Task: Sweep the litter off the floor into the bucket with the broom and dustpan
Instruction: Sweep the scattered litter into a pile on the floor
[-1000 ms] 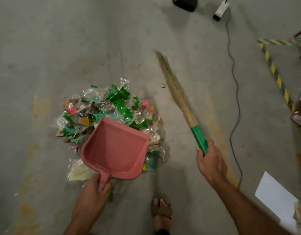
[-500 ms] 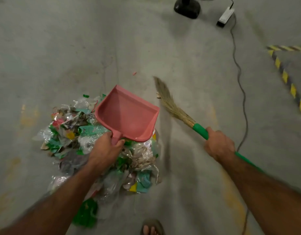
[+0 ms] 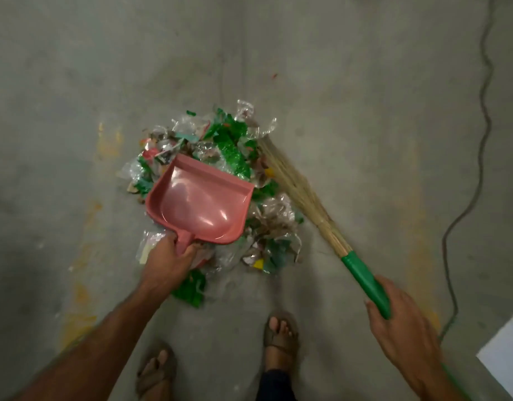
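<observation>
A heap of litter, clear plastic wrap with green, red and yellow scraps, lies on the concrete floor in the middle of the view. My left hand grips the handle of an empty pink dustpan, which sits over the near left part of the heap with its mouth facing away. My right hand grips the green handle of a straw broom; its bristles lie against the right edge of the heap. The bucket is out of view.
My two sandalled feet stand just behind the heap. A black cable winds down the right side of the floor. A white sheet lies at the lower right corner. Yellow paint stains mark the floor on the left.
The dustpan came down from above the heap and now sits lower over its near left side. The broom swung in, so its bristles now touch the heap's right edge.
</observation>
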